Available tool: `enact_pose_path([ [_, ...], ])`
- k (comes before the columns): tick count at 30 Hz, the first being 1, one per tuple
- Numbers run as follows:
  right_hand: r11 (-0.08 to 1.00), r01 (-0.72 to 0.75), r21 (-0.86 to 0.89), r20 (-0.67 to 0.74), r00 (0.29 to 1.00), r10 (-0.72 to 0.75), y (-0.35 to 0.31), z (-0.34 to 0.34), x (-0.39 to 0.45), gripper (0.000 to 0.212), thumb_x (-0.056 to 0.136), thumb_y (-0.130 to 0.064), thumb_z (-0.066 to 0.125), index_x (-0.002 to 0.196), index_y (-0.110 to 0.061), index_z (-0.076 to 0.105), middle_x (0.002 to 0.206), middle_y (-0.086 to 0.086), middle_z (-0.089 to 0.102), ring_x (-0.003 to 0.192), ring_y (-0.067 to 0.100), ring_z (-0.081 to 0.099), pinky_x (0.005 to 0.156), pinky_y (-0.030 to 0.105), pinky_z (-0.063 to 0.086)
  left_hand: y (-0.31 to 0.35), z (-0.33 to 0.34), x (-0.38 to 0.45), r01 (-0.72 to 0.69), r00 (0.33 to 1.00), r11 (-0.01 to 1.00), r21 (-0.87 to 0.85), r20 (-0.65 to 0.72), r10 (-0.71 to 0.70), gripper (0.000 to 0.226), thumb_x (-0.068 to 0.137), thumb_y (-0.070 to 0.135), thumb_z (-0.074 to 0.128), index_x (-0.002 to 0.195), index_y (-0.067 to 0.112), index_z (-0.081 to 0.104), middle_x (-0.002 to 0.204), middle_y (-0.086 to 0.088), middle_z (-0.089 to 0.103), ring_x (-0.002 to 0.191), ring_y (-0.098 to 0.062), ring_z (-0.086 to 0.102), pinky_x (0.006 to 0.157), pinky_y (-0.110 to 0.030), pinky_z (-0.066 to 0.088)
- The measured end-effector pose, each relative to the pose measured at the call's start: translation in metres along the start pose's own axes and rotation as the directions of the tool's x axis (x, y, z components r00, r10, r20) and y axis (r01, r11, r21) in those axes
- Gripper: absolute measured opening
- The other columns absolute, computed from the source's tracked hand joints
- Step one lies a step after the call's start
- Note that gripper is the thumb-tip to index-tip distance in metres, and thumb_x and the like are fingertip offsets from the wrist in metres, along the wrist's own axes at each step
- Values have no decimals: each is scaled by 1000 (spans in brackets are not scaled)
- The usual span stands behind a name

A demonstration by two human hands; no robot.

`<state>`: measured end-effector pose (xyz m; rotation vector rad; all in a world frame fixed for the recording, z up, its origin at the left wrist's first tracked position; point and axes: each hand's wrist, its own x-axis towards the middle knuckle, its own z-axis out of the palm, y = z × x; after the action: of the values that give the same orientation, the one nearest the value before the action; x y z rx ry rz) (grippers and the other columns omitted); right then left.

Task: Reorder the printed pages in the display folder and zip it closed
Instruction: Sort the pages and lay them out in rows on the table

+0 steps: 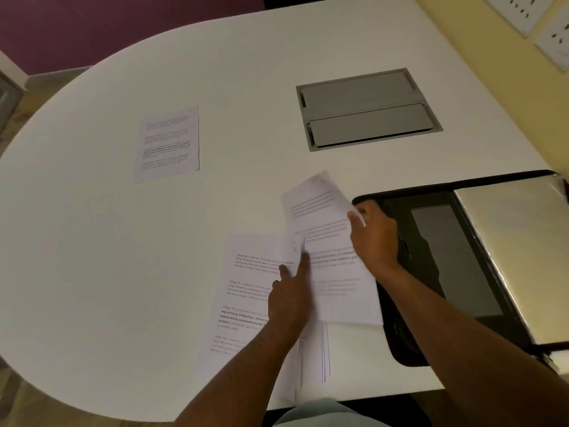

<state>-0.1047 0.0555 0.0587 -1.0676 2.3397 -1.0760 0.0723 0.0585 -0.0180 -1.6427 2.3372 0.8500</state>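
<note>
Head view, and the printed pages are out of the folder (455,263), which lies open and flat at the right edge of the white table (92,241), black cover showing and a shiny clear sleeve (517,257) on its far right half. Just left of the folder, the right hand (374,238) pinches the right edge of a tilted page (329,257), thumb on top, fingers curled under the sheet; the page is blurred and its lower right corner overlaps the folder's left edge. Left of the folder again, the left hand (291,298) points with its index finger stretched out, the tip touching the left edge of that tilted page, the other fingers folded back. Under that hand lies a small pile of pages (243,303), print facing up, running down toward the near edge of the table; how many sheets are in it I cannot tell. Well left of the folder and farther back, a single page (167,144) lies flat by itself. Straight behind the folder, a grey hatch (368,109) with two flaps sits flush in the tabletop. Beyond the folder on the right, white wall sockets (523,10) show on a yellow wall.
</note>
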Motion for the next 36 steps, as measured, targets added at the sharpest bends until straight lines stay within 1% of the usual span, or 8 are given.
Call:
enact_pose_path([
  [5, 995, 94, 41, -201, 976, -83, -20, -36, 35, 19, 97, -26, 56, 101, -8, 59, 88, 0, 61, 72, 15, 61, 53, 20, 47, 10, -1, 3, 39, 997, 998, -44, 67, -36, 106, 84, 61, 54, 137, 47, -36, 158, -25, 8, 122, -47, 50, 95, -52, 47],
  [8, 992, 64, 108, -305, 952, -28, -33, -51, 58, 20, 96, -29, 59, 100, -9, 60, 91, -2, 63, 75, 13, 63, 59, 24, 52, 11, -18, 6, 93, 995, 993, -78, 41, -90, 81, 93, 54, 38, 153, 29, -11, 159, -14, 17, 132, -38, 42, 105, -49, 37],
  [11, 958, -55, 283, -269, 954, 134, -40, -55, 80, 16, 92, -27, 65, 94, -11, 62, 91, -2, 68, 72, 9, 64, 60, 21, 51, 1, -49, 14, 94, 960, 936, -339, -217, -175, 56, 99, 41, 39, 149, 18, 31, 149, -6, 43, 132, -26, 46, 107, -40, 37],
  [17, 793, -237, 561, 4, 959, 283, -54, -18, 99, 10, 89, -21, 69, 89, -12, 65, 86, 2, 70, 72, 13, 67, 65, 27, 57, -30, -126, 56, 46, 971, 393, -918, -52, -234, 43, 98, 46, 47, 135, 25, 53, 134, 8, 56, 121, -13, 54, 111, -36, 37],
  [23, 723, -293, 626, 127, 953, 276, -79, 37, 131, 10, 88, -21, 71, 84, -13, 64, 86, 4, 71, 76, 17, 68, 77, 38, 59, -56, -173, 92, -3, 976, 444, -896, -99, -194, 21, 94, 21, 62, 114, 25, 65, 109, 4, 72, 99, -16, 69, 94, -38, 54],
  [26, 764, -272, 585, 154, 962, 224, -91, 68, 151, 19, 87, -23, 71, 102, -13, 66, 95, 3, 73, 82, 17, 71, 79, 41, 60, -67, -186, 115, -2, 949, 455, -890, -145, -279, 25, 94, 16, 60, 118, 21, 64, 109, 1, 72, 96, -17, 69, 89, -36, 55],
  [32, 899, -143, 415, 204, 977, 61, -112, 126, 184, 57, 89, -10, 67, 137, -26, 40, 107, -4, 60, 88, 8, 61, 58, 8, 44, -88, -210, 175, -39, 892, 533, -845, -270, -363, 33, 94, 12, 58, 127, 15, 57, 113, -4, 68, 89, -13, 64, 75, -22, 48],
  [36, 951, -16, 310, 163, 986, -37, -123, 171, 217, 39, 89, -6, 66, 123, -17, 50, 113, 1, 59, 99, 13, 56, 64, 4, 39, -104, -224, 221, 4, 835, 657, -754, -359, -416, 42, 91, 16, 62, 132, 18, 49, 109, -8, 66, 91, -21, 62, 76, -26, 45],
])
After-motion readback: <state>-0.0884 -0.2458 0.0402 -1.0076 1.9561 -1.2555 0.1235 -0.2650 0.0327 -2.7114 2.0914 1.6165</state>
